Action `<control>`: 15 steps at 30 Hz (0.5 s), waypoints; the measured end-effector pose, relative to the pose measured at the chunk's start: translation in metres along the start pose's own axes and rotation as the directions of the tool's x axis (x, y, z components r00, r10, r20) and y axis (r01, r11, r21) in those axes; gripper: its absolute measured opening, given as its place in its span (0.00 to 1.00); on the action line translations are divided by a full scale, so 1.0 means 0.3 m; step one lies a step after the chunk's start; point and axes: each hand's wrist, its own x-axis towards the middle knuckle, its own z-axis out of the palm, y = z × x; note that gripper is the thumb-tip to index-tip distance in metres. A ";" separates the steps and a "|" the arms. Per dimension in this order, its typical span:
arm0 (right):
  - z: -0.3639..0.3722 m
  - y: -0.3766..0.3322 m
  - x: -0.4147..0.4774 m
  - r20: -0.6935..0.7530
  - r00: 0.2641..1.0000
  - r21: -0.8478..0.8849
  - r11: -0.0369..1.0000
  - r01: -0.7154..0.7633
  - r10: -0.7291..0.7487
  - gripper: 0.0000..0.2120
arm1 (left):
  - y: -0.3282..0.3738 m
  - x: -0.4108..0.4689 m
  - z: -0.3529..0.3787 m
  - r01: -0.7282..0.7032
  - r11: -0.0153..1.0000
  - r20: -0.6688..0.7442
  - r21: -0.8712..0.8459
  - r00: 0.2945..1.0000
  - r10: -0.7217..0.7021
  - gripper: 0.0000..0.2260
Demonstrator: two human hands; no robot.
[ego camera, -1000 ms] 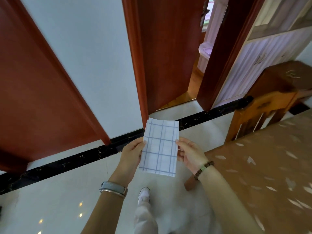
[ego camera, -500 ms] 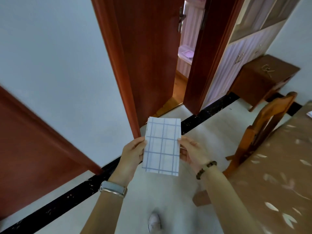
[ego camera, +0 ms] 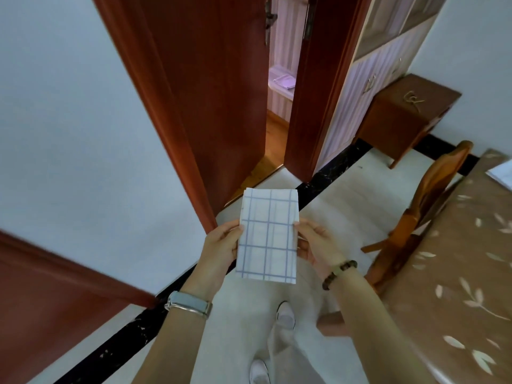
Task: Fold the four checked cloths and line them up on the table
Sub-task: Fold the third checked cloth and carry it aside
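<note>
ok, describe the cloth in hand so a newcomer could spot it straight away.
Start at the red-brown door mid-view and drop down. Below it, held in the air between the left hand and the right hand, is the folded cloth, an upright rectangle. Its white ground with blue check lines sets it apart from the table to the right, brown with pale leaves.
</note>
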 end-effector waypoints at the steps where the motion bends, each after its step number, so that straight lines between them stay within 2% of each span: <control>1: -0.006 -0.009 0.021 -0.001 1.000 0.001 1.000 0.000 0.000 0.11 | 0.009 0.021 0.009 -0.006 1.000 0.011 0.012 1.000 0.006 0.09; 11: -0.074 -0.189 0.301 -0.073 0.997 0.040 0.999 0.027 -0.024 0.08 | 0.112 0.365 0.158 -0.013 0.997 0.069 0.076 0.998 0.008 0.10; 15: -0.124 -0.287 0.429 -0.127 0.992 0.051 0.998 0.024 -0.017 0.08 | 0.141 0.524 0.260 0.025 0.998 0.031 0.058 0.999 -0.027 0.08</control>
